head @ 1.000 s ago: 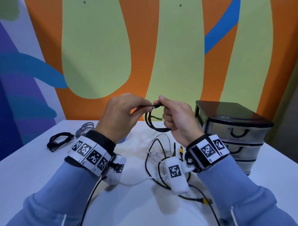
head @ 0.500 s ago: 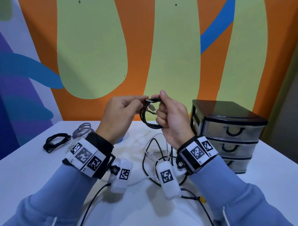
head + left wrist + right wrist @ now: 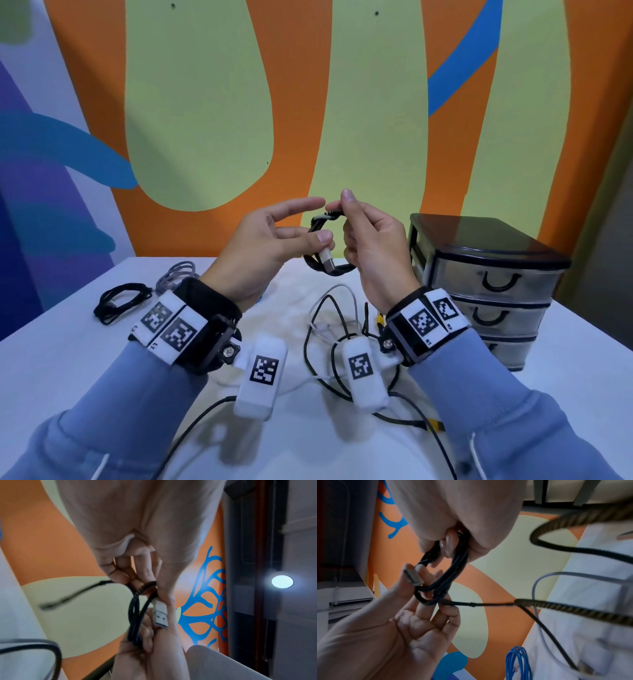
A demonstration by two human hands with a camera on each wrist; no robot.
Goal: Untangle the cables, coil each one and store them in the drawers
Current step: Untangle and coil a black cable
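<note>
- Held mid-air above table (image 3: 68, 359); drawer unit (image 3: 486, 274) close at 3 o'clock of R hand (image 3: 373, 250).
- R wrist cam only: blue cable (image 3: 518, 662) coiled on table.
- Black coil (image 3: 317, 240): top pinched by R hand; USB plug (image 3: 327, 262) at 6 o'clock, L hand (image 3: 270, 246) thumb pressing it, other fingers spread.

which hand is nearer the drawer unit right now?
Right. The right hand holds the black cable coil just left of the drawer unit; the left hand is farther left, beyond the coil, pinching its USB plug.

Indoor recording space, white table (image 3: 68, 359), colourful painted mural wall (image 3: 205, 102)
</note>
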